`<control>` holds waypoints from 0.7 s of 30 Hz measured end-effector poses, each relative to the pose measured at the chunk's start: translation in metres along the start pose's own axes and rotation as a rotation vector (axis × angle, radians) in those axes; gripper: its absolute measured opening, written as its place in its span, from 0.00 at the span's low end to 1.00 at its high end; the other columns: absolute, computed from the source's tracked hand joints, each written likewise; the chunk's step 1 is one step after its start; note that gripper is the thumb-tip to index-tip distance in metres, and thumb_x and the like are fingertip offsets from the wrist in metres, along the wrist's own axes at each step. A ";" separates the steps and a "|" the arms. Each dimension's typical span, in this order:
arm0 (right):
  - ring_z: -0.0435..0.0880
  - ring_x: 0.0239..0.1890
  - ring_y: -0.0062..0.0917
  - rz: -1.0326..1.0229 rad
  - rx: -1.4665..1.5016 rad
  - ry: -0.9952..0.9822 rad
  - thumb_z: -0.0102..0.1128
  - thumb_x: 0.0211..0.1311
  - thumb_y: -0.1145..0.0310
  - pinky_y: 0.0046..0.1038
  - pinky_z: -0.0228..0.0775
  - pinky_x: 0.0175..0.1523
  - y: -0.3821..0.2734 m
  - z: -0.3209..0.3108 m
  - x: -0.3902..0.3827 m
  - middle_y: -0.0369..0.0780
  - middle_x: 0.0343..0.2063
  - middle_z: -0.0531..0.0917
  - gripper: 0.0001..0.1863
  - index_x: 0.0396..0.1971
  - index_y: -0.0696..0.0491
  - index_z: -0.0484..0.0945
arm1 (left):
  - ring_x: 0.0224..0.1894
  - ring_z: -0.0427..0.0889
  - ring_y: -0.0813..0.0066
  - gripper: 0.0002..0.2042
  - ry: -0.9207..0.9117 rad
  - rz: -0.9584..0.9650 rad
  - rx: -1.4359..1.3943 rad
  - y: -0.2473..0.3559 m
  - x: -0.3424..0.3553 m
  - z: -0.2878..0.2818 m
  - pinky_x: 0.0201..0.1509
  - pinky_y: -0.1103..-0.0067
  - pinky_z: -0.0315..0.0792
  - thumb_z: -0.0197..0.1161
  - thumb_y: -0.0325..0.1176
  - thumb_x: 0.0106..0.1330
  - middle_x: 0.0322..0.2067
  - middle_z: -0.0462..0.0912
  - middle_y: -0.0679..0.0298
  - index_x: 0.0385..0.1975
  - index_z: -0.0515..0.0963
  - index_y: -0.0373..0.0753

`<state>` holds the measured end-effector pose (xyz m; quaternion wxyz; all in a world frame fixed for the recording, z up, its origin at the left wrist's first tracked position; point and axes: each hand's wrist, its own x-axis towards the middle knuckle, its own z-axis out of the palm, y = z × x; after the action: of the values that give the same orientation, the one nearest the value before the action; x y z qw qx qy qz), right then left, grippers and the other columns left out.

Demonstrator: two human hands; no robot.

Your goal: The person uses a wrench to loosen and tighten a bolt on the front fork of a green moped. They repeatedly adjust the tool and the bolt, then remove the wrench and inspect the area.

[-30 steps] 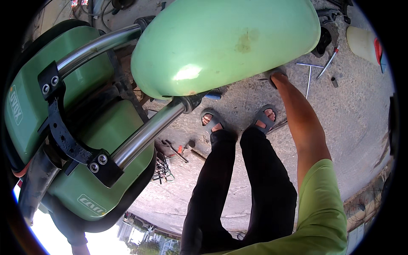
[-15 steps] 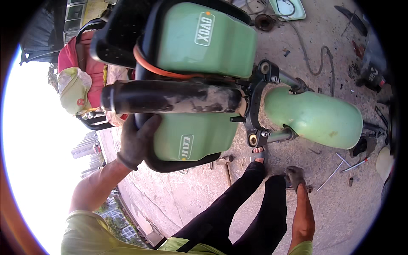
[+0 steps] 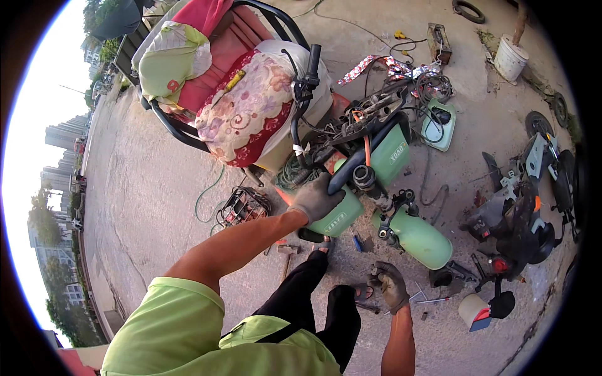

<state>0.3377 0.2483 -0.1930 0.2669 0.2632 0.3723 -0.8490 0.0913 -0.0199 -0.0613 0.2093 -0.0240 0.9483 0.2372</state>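
Observation:
A green-and-black three-wheeler front end [image 3: 390,153] stands partly stripped before me, with cables and bare metal parts showing on top. My gloved left hand [image 3: 315,199] grips the black frame edge [image 3: 340,178] over the lower green panel [image 3: 338,216]. Beside it rises the dark steering tube [image 3: 365,178], leading down to the fork clamp [image 3: 401,210] and the green front mudguard [image 3: 421,240]. To the right of my legs, my gloved right hand [image 3: 390,287] is raised with curled fingers, near the mudguard. Whatever it may hold is too small to make out.
A floral-covered seat [image 3: 248,119] stands behind, next to a handlebar [image 3: 306,84]. On the concrete lie a crate of tools [image 3: 244,205], a hammer [image 3: 288,249] and a T-handle wrench [image 3: 419,292]. A partly dismantled scooter [image 3: 530,188] lies at the right, a white bucket [image 3: 511,59] beyond it.
My view has pulled back and up from the vehicle, showing more ground. My left hand has shifted from the lower green panel's side to the frame edge; my right hand has risen from near my knee.

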 end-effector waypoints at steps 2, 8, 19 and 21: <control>0.85 0.33 0.22 -0.117 -0.116 0.062 0.61 0.72 0.64 0.25 0.77 0.36 -0.037 0.031 0.004 0.35 0.36 0.83 0.14 0.51 0.55 0.79 | 0.49 0.85 0.42 0.25 -0.002 0.018 -0.018 0.000 -0.001 -0.004 0.54 0.57 0.76 0.66 0.52 0.63 0.42 0.85 0.43 0.47 0.75 0.36; 0.67 0.21 0.13 -0.269 -0.257 0.181 0.63 0.70 0.62 0.22 0.60 0.25 -0.124 0.156 0.013 0.30 0.23 0.73 0.11 0.43 0.55 0.79 | 0.45 0.86 0.42 0.23 -0.045 0.047 -0.080 -0.009 0.007 -0.008 0.51 0.55 0.77 0.66 0.51 0.63 0.40 0.86 0.45 0.45 0.74 0.36; 0.84 0.30 0.27 -0.702 -1.218 0.395 0.67 0.63 0.72 0.29 0.78 0.40 -0.209 0.328 0.085 0.44 0.33 0.87 0.11 0.44 0.58 0.83 | 0.44 0.86 0.42 0.22 -0.164 0.130 -0.326 -0.031 0.018 -0.008 0.49 0.56 0.79 0.65 0.48 0.66 0.41 0.85 0.43 0.46 0.71 0.34; 0.79 0.29 0.20 -0.802 -1.285 0.595 0.63 0.67 0.72 0.26 0.75 0.38 -0.225 0.313 0.105 0.39 0.32 0.83 0.08 0.43 0.58 0.82 | 0.46 0.85 0.42 0.22 -0.222 0.131 -0.363 -0.030 0.021 -0.016 0.51 0.57 0.78 0.65 0.48 0.67 0.42 0.84 0.41 0.46 0.70 0.34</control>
<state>0.0388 0.1098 0.0331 -0.0684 0.1198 0.9082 -0.3951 0.0708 -0.0531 -0.0705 0.2887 0.0265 0.8608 0.4183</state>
